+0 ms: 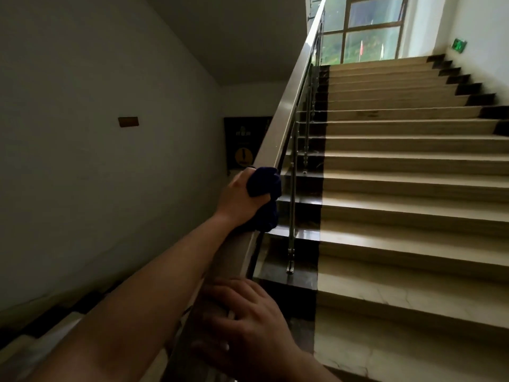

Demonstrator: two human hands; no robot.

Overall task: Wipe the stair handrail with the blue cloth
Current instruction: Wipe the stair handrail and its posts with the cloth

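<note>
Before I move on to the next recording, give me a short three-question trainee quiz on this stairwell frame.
1. True or false: the blue cloth is pressed on the handrail by the left hand.
2. Multiple choice: where is the right hand? A) on the rail, lower than the cloth; B) holding the cloth; C) on the wall.
3. Fill in: higher up than the cloth, the rail runs toward a ______ at the top of the stairs.

Key: 1 true. 2 A. 3 window.
</note>
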